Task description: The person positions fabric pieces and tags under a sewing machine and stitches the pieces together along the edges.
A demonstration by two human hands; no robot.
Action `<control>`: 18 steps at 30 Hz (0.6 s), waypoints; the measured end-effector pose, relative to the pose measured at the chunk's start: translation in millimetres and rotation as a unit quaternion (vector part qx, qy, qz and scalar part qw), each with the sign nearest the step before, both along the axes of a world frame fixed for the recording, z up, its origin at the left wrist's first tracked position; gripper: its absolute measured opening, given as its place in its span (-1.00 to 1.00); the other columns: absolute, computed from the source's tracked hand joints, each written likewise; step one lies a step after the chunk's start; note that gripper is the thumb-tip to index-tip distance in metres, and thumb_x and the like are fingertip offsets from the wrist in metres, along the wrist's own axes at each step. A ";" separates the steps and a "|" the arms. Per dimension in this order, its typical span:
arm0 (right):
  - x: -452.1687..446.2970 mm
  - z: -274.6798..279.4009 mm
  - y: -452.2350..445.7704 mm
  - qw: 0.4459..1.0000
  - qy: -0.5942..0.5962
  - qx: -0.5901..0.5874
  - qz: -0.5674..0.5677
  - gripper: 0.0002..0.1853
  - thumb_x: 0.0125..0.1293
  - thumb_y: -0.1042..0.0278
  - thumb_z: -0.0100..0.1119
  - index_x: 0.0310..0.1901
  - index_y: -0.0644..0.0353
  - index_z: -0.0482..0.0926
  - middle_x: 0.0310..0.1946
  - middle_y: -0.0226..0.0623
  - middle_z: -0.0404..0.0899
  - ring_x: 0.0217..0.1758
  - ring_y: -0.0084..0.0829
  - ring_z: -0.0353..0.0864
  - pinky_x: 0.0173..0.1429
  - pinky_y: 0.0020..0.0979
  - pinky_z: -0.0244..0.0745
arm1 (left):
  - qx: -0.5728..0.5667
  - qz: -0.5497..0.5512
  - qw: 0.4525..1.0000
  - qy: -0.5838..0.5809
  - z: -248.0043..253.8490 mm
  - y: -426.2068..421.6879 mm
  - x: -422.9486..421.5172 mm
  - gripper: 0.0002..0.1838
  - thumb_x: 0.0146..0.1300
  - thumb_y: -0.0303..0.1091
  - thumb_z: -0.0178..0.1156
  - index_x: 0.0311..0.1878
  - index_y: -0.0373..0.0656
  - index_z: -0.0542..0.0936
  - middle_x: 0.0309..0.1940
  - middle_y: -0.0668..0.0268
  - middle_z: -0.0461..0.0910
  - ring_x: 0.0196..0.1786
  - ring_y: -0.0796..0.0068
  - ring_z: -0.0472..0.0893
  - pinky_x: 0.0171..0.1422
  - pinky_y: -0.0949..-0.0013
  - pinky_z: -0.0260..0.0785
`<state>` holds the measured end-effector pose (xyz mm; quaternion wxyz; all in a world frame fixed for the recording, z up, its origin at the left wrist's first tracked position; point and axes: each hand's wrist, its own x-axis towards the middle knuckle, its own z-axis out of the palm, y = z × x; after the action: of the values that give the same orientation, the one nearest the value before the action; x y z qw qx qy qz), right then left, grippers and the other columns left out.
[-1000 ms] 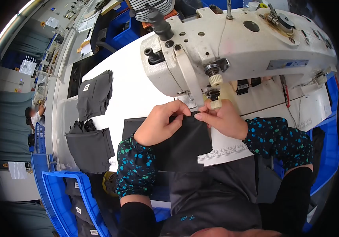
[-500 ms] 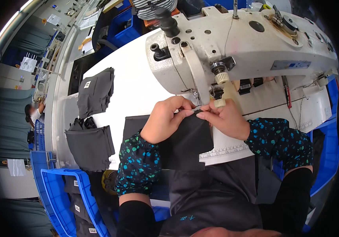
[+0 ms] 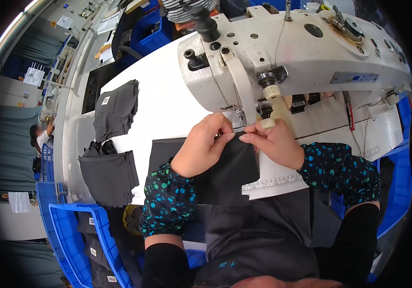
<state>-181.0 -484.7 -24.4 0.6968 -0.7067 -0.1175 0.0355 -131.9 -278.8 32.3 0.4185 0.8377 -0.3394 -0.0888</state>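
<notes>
Head camera: the dark cloth [image 3: 225, 175] lies flat on the white surface [image 3: 163, 72], in front of the needle end of the sewing machine [image 3: 306, 57], its lower part reaching the near edge by the person's apron [image 3: 263, 225]. The left grip [image 3: 201, 149] is closed in a pinch on the cloth's far edge, thumb against fingers; the right grip [image 3: 278, 144] pinches the same edge just beside it. The two sets of fingertips are close together, probably so that a short length of edge can be lined up and controlled between them. The cloth probably lies flat so that its weight does not drag on the pinched part.

The pinched edge faces the machine, and the notched corner points toward the person and to the right. The long axis seems to run from side to side, roughly along the machine's arm, though the left sleeve [image 3: 167, 201] hides one corner, so this is uncertain.

To the left, two stacks of dark pieces, a far stack [image 3: 116, 110] and a near stack [image 3: 107, 175], sit within arm's reach, apparently for easy handling. A ruler strip [image 3: 275, 184] runs along the near edge, right of the cloth.
</notes>
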 end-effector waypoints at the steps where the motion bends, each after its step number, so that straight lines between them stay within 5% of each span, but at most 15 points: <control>1: 0.1 -0.2 0.2 1.000 0.000 0.000 0.000 -0.84 0.41 0.40 0.30 -0.26 0.34 0.63 -0.56 -0.39 0.59 -0.52 -0.67 0.51 -0.37 -0.53 0.46 | 0.000 0.000 1.000 0.000 0.9 -0.7 -1.1 -0.84 0.23 -0.63 0.26 -0.25 -0.26 0.44 -0.33 0.14 0.54 -0.22 0.08 0.57 -0.10 0.24 0.42; 7: 0.4 1.1 -3.4 1.000 0.022 -0.007 0.022 -0.84 0.41 0.46 0.31 -0.29 0.35 0.56 -0.41 -0.39 0.65 -0.43 -0.70 0.54 -0.34 -0.55 0.49 | 0.037 -0.004 0.999 0.018 3.6 0.9 -1.2 -0.84 0.24 -0.61 0.26 -0.25 -0.26 0.45 -0.32 0.13 0.54 -0.23 0.13 0.58 -0.10 0.24 0.43; 12: 1.0 -0.9 -3.8 0.999 0.009 -0.043 0.020 -0.83 0.42 0.40 0.27 -0.30 0.32 0.62 -0.58 -0.42 0.56 -0.53 -0.67 0.52 -0.38 -0.53 0.46 | -0.013 -0.018 0.997 0.070 -3.5 3.1 0.6 -0.84 0.30 -0.53 0.29 -0.10 -0.28 0.54 -0.29 0.19 0.58 -0.19 0.30 0.61 -0.07 0.31 0.47; 18: -0.4 3.6 -1.4 1.000 0.017 -0.010 0.011 -0.83 0.44 0.40 0.26 -0.30 0.32 0.62 -0.58 -0.45 0.55 -0.52 -0.67 0.52 -0.38 -0.53 0.45 | 0.010 -0.024 0.998 0.053 -7.1 4.4 5.5 -0.88 0.27 -0.47 0.34 -0.18 -0.24 0.61 -0.31 0.19 0.58 -0.22 0.24 0.59 -0.08 0.29 0.46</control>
<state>-181.4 -486.1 -20.7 0.6915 -0.7113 -0.1128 0.0560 -126.3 -274.4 25.2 0.4252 0.8277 -0.3358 -0.1461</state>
